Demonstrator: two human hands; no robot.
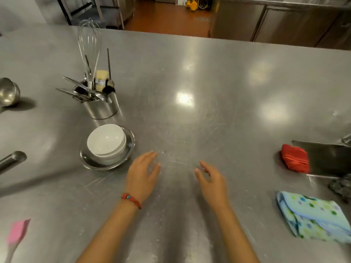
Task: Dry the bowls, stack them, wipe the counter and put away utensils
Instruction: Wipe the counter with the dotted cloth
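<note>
2 empty hands, left hand (pixel 141 174) and right hand (pixel 211 182), hover fingers spread over the steel counter (pixel 209 88). White bowls (pixel 106 142) sit stacked, mouths up, in a metal bowl (pixel 107 162); behind it, the utensil holder (pixel 100 107) keeps a whisk (pixel 89 44) upright, loops uppermost

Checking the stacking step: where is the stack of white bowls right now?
In the head view, the white bowls sit nested in a shallow metal dish left of centre, just in front of the utensil canister and beside the left hand.
</note>
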